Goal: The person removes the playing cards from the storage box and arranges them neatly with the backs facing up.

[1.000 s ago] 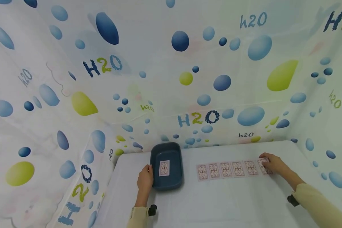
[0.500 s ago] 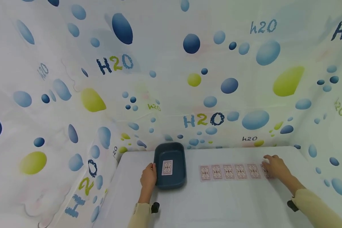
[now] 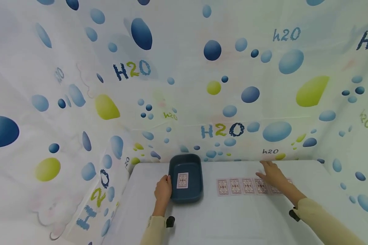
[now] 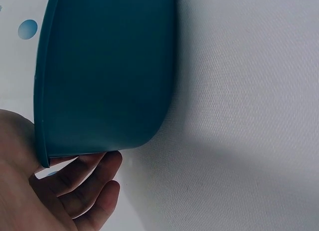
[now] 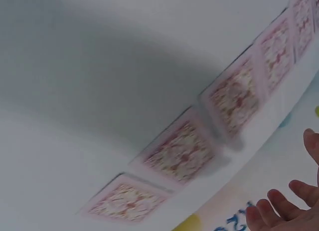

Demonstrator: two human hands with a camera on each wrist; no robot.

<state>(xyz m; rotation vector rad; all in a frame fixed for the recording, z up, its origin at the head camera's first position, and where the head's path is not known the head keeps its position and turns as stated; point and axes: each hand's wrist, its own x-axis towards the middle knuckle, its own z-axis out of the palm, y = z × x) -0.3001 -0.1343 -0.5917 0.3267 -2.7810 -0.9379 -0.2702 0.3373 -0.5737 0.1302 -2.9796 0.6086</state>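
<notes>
My left hand point(image 3: 163, 190) grips the left rim of a dark blue plastic basin point(image 3: 195, 183). In the left wrist view, its fingers curl against the outside of the basin point(image 4: 109, 81). One patterned playing card point(image 3: 182, 180) lies back up in the basin. To the right, several playing cards point(image 3: 223, 187) lie back up in a row. My right hand point(image 3: 274, 175) is over the right part of that row, partly hiding cards there. The right wrist view shows its fingers point(image 5: 284, 206) spread and holding nothing, apart from the cards point(image 5: 184, 153).
A white cloth covers the table point(image 3: 233, 221). Behind it and at both sides hangs a white curtain point(image 3: 178, 61) printed with blue and green drops. Dark wrist cameras sit at both cuffs.
My right hand has left the rightmost card and moved left above the row, with no card in it. The left hand keeps its grip on the basin. The head view has shifted slightly.
</notes>
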